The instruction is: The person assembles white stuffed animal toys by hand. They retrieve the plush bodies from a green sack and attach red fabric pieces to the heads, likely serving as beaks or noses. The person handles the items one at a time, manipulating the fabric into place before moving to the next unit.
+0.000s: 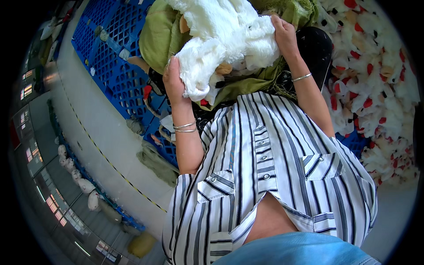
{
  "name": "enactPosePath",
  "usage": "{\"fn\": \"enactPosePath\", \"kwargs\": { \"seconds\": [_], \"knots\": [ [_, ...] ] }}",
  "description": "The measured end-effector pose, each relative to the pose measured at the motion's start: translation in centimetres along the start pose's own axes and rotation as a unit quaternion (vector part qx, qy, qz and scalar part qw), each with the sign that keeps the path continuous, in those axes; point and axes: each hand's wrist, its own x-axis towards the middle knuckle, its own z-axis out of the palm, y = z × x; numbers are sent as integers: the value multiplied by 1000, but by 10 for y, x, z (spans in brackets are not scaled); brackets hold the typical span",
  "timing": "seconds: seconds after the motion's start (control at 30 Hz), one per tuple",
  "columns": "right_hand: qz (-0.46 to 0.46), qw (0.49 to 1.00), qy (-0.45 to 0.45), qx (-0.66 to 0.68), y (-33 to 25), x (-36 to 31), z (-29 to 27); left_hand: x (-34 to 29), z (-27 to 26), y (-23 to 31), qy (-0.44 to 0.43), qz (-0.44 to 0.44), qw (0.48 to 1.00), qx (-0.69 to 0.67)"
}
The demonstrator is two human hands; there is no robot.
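Observation:
Stretched between my two hands above my lap is a white plush toy skin (229, 37), fluffy and limp, with small tan, black and red patches showing at its underside. My left hand (175, 81) grips its lower left edge, thumb on top and fingers behind the fur. On the other side my right hand (285, 37) pinches the upper right part, fingers closed round it. Beneath the plush lies green woven sack cloth (161, 35), draped over my legs.
At the right rises a large heap of white plush skins (366, 84) with red and black bits. Blue plastic pallets (110, 57) lie at the left, with scraps on them. A grey-green cloth (157, 163) rests beside them. Filled sacks (86, 185) line the far left beyond a striped floor line.

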Motion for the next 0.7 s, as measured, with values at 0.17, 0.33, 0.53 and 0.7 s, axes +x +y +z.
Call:
{"fn": "enactPosePath", "kwargs": {
  "seconds": [0.17,0.33,0.53,0.7],
  "knots": [
    [143,983,-112,-6,-34,-26,13,-35,15,14,-47,29,998,11],
    [211,910,-356,2,-34,-55,64,-67,11,18,-404,-60,910,69],
    [-17,848,-485,-212,-36,-72,83,-71,36,6,-521,-130,828,161],
    [-186,894,33,-407,-132,60,-75,-50,-10,-17,-428,-158,887,77]
  ]
}}
